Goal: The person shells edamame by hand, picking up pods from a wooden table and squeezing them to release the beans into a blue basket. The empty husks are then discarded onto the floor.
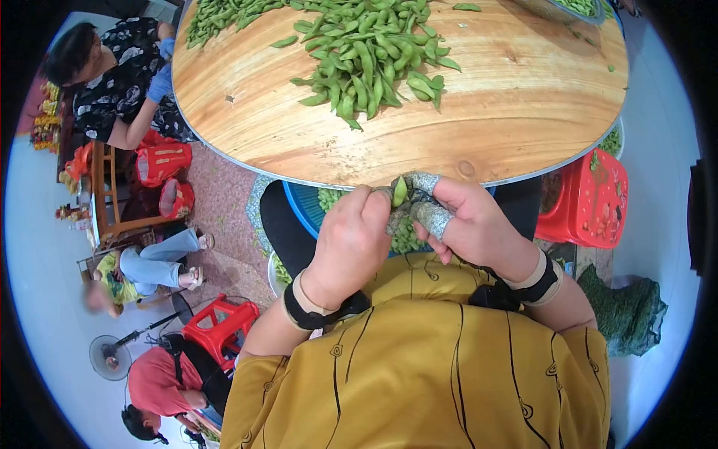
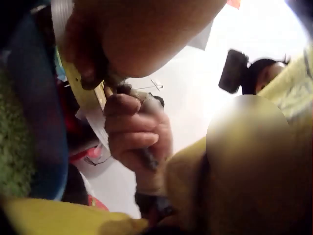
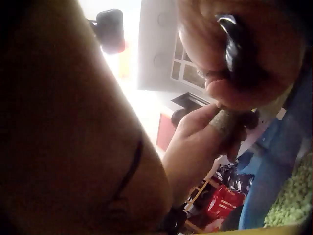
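Both hands meet just off the near edge of the wooden table (image 1: 523, 142), over the lap. Between their fingertips is a green soybean pod (image 1: 400, 191), pinched by the left hand (image 1: 350, 238) from one side and the right hand (image 1: 479, 224) from the other. Grey wraps cover several fingertips, clearest on the right thumb (image 1: 432, 218). Below the hands, a blue basin (image 1: 299, 206) holds shelled green beans (image 1: 407, 238), partly hidden by the hands. In the left wrist view the fingers of the right hand (image 2: 134, 127) are curled.
A pile of soybean pods (image 1: 366, 60) lies on the table, with more pods (image 1: 224, 19) at the far left. Right of the lap stands a red stool (image 1: 598, 198). At the left are a gloved person (image 1: 123, 82), a red stool (image 1: 221, 329) and a fan (image 1: 111, 358).
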Demonstrator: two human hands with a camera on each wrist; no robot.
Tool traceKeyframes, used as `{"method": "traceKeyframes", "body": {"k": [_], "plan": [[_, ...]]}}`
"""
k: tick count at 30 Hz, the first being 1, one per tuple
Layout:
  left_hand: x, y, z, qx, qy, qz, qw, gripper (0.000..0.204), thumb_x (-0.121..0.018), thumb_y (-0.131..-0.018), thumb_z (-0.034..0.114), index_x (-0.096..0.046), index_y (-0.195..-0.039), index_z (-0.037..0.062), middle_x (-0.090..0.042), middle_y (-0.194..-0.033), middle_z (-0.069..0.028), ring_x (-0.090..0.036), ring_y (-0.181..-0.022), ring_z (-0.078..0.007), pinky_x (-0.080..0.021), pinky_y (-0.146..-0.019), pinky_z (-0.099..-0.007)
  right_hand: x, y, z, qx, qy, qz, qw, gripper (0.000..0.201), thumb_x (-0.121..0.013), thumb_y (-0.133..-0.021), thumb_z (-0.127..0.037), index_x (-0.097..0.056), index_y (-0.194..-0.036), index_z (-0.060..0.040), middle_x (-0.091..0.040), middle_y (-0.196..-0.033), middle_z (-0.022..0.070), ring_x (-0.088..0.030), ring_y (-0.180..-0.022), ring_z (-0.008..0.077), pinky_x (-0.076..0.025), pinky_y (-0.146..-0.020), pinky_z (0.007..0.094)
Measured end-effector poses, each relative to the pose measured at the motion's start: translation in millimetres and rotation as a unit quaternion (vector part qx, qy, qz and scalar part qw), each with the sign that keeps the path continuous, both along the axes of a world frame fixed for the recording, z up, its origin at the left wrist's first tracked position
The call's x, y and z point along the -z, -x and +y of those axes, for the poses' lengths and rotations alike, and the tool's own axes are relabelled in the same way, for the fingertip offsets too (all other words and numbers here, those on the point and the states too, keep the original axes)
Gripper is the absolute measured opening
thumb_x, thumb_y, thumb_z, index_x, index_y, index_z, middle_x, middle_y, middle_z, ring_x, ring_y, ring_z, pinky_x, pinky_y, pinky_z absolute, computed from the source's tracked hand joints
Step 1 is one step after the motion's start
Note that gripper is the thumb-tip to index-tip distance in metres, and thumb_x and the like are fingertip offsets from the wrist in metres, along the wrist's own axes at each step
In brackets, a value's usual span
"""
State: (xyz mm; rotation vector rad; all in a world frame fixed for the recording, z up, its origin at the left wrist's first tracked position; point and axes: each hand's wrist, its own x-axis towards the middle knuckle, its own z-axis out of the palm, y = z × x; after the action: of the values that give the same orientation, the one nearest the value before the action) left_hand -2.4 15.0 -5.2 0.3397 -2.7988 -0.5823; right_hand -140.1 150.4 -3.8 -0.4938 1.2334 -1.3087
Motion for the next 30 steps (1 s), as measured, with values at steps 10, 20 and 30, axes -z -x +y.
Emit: {"method": "traceKeyframes", "body": {"k": [10, 20, 30], "plan": [[0, -6, -12, -0.062, -0.782, -0.075, 0.616, 0.021, -0.046, -0.097, 0.017, -0.058, -0.091, 0.0007, -0.054, -0.072, 0.0004, -0.047, -0.059, -0.0080, -0.039, -0.056, -0.0229, -6, 0, 7, 0.007, -0.011, -0.036, 0.999, 0.025, -0.047, -0.082, 0.001, -0.058, -0.105, -0.0002, -0.058, -0.072, 0.0029, -0.052, -0.051, 0.0085, -0.044, -0.046, 0.0222], [-5, -2, -8, 0.085, -0.237, -0.004, 0.968, 0.015, -0.052, -0.076, 0.003, -0.056, -0.090, -0.0013, -0.054, -0.072, -0.0216, -0.055, -0.068, -0.0405, -0.046, -0.060, -0.0405, 0, 1, 7, 0.008, 0.124, 0.535, 0.836, 0.020, -0.064, -0.075, -0.006, -0.060, -0.094, 0.0002, -0.057, -0.070, 0.0192, -0.059, -0.066, 0.0383, -0.046, -0.055, 0.0356], [-19, -9, -16, 0.172, -0.435, -0.069, 0.881, 0.013, -0.058, -0.084, 0.012, -0.061, -0.090, 0.0001, -0.053, -0.065, -0.0095, -0.056, -0.059, -0.0291, -0.043, -0.055, -0.0332, -7, 24, 8, -0.125, -0.004, 0.090, 0.988, 0.012, -0.067, -0.079, -0.009, -0.062, -0.087, -0.0005, -0.060, -0.064, 0.0050, -0.058, -0.054, 0.0085, -0.044, -0.047, 0.0257]]}}
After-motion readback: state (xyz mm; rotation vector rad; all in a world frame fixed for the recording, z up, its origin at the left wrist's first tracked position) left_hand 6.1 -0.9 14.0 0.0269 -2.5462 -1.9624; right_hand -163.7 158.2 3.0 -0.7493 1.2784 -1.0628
